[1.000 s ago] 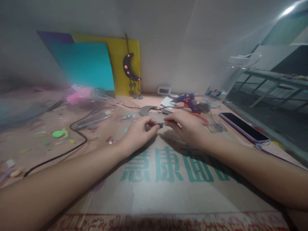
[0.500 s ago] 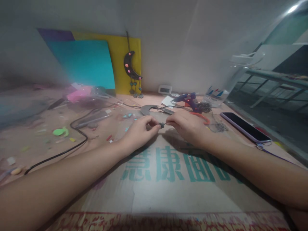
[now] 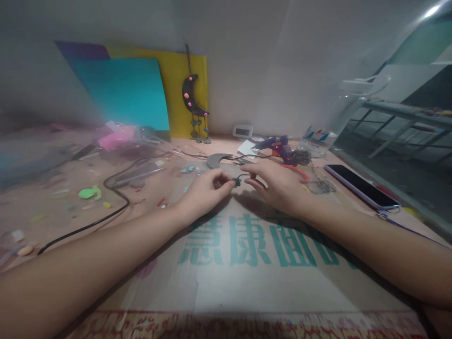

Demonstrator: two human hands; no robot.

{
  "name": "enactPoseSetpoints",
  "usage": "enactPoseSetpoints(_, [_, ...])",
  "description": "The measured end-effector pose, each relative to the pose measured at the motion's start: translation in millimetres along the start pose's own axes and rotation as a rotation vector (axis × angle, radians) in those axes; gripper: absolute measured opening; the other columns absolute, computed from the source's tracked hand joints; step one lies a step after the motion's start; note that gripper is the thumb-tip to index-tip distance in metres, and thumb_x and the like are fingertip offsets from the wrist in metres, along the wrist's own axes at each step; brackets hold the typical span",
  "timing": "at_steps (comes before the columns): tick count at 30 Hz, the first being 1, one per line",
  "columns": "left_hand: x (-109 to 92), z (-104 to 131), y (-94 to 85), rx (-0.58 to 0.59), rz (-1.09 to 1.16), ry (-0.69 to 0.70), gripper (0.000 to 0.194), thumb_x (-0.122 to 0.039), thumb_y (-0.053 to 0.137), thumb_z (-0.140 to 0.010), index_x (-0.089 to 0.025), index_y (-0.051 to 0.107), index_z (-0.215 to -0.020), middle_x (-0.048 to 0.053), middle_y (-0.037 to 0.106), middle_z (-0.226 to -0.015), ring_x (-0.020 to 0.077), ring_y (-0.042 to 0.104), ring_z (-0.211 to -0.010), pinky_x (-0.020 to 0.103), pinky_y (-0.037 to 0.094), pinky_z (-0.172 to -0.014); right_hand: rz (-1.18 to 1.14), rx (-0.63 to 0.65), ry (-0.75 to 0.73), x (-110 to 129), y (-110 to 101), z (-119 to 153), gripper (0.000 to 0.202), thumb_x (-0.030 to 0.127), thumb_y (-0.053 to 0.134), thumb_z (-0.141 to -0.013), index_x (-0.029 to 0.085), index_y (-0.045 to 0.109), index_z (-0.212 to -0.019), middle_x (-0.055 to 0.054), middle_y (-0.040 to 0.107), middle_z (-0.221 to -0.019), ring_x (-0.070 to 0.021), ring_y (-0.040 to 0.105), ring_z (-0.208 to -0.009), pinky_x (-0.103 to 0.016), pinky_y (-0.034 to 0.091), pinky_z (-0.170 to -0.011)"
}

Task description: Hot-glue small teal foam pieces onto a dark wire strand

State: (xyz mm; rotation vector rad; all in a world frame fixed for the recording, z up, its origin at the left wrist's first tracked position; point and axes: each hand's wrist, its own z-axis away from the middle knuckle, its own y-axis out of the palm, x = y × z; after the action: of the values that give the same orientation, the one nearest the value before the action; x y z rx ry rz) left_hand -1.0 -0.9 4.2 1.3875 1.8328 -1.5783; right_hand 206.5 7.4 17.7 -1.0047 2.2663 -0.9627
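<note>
My left hand pinches a small dark grey-green piece between thumb and fingertips. The piece looks knobbly, perhaps a little flower; its exact kind is too small to tell. A thin dark cord curves from it to the right, towards my other hand. My right hand is close by with thumb and forefinger apart, and the cord's end is near its fingers. Just behind the hands lies a grey crescent. Against the wall hangs a dark moon ornament with pink dots and small dangling pieces.
A glue gun with a red light lies at the back, its black cable crossing the left side. Orange-handled scissors, grey yarn and a phone are at right. Coloured scraps and a green piece litter the left.
My right fingers have parted from a pinch beside the small piece, and its cord now shows as a curve. My left hand has stayed in place, still pinching.
</note>
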Motion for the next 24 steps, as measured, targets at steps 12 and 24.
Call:
enactPoseSetpoints(12, [-4.5,0.3,-1.3,-0.003,-0.044,-0.01,0.012,-0.028,0.055,-0.082,-0.018,0.06,-0.077,0.001,0.066,-0.079,0.0161,0.058,-0.076,0.027,0.045,-0.072,-0.001,-0.012,-0.06,-2.2,-3.0,-0.7,0.017,0.02,0.051,-0.092,0.017,0.065,-0.084,-0.007,0.069,-0.077,-0.0189,0.06,-0.073,-0.031,0.045,-0.068])
enactPoseSetpoints(24, [0.1,1.6,0.9,0.052,-0.054,0.026,0.014,-0.029,0.055,-0.084,-0.017,0.061,-0.081,0.002,0.065,-0.084,0.017,0.058,-0.081,0.029,0.043,-0.074,-0.118,0.063,0.17,2.7,2.7,2.3,0.019,0.024,0.05,-0.093,0.016,0.063,-0.082,-0.004,0.066,-0.071,-0.0162,0.057,-0.067,-0.027,0.04,-0.062])
